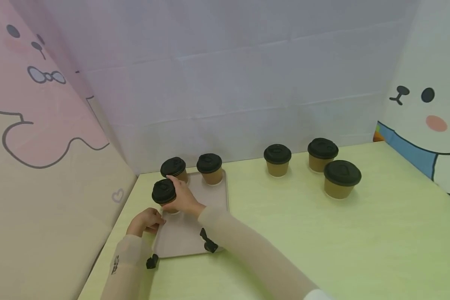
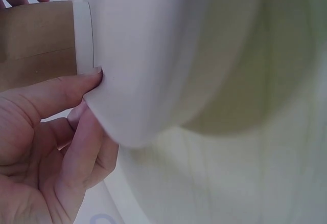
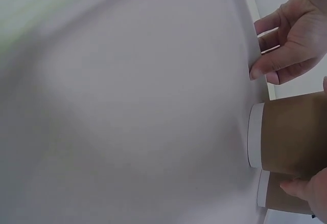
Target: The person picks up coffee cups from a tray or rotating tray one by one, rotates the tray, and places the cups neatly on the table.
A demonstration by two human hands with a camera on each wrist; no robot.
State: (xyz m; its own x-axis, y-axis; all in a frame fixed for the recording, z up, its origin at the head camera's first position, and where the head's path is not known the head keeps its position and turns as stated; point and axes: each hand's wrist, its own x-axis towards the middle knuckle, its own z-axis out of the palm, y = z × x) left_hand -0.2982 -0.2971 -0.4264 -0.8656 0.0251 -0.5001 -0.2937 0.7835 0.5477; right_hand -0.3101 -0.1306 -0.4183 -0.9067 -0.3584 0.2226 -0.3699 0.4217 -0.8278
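A paper cup with a black lid (image 1: 163, 191) stands near the left edge of the pale tray (image 1: 187, 237), and my right hand (image 1: 183, 198) grips it from the right. In the left wrist view the base of this brown cup (image 2: 38, 40) appears to meet the tray. My left hand (image 1: 147, 221) pinches the tray's left rim beside that cup; the right wrist view also shows its thumb (image 3: 263, 70) over the rim. Farther back on the tray are two more lidded cups, one at the left (image 1: 173, 166), partly hidden by my right hand, and one at the right (image 1: 211, 171).
Right of the tray, three similar cups stand on the yellow-green table (image 1: 285, 241): one alone (image 1: 277, 160), one farther right (image 1: 322, 154) and one nearer the front (image 1: 341, 179). Cloth walls (image 1: 228, 83) enclose the back and sides. Small black pieces hang at both wrists.
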